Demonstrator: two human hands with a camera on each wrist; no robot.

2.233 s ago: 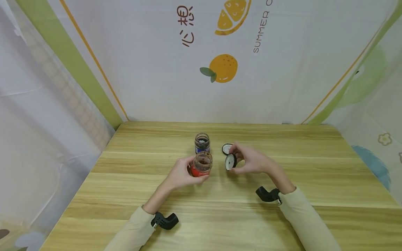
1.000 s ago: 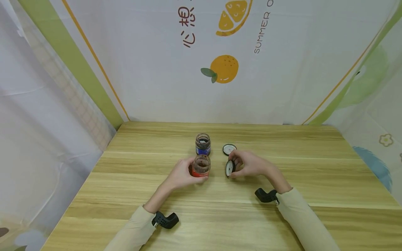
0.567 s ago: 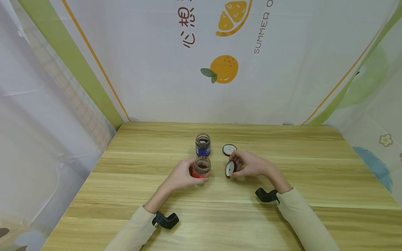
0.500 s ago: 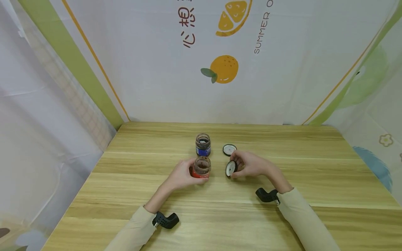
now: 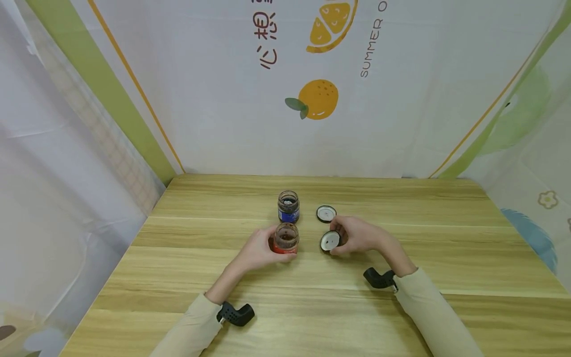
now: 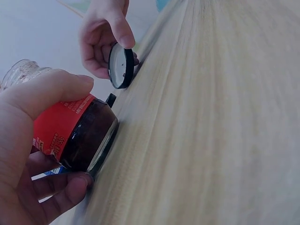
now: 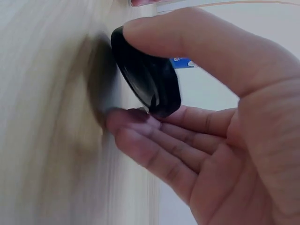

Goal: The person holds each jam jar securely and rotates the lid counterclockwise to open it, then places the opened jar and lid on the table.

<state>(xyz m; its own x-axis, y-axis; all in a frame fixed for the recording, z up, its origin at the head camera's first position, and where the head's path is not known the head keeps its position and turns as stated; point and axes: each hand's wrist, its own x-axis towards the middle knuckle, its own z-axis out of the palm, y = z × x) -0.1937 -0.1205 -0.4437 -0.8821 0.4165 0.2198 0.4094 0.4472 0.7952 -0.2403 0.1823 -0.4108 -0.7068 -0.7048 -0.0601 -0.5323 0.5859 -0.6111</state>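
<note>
My left hand [image 5: 260, 249] grips an open glass jar [image 5: 286, 239] with a red label, thumb on the near side and fingers round the far side. In the left wrist view the red-labelled jar [image 6: 70, 126] stands on the wood, dark stuff in its lower part. My right hand [image 5: 357, 235] pinches a black lid [image 5: 330, 241], its white inner face upward and tilted, low over the table. The right wrist view shows the lid's black outer side [image 7: 145, 75] between thumb and fingers. Behind the red jar stands a second open jar [image 5: 288, 207] with a blue label.
A second lid [image 5: 326, 213], white inside up, lies on the table just beyond my right hand. The wooden table [image 5: 285, 317] ends at a white printed curtain [image 5: 223, 124]. Black wrist mounts [image 5: 379, 277] sit on both forearms.
The right hand has lowered the lid, drawn it slightly nearer, and tipped it from near upright to flatter, its white face turned more upward. The left hand has lowered the red-labelled jar slightly.
</note>
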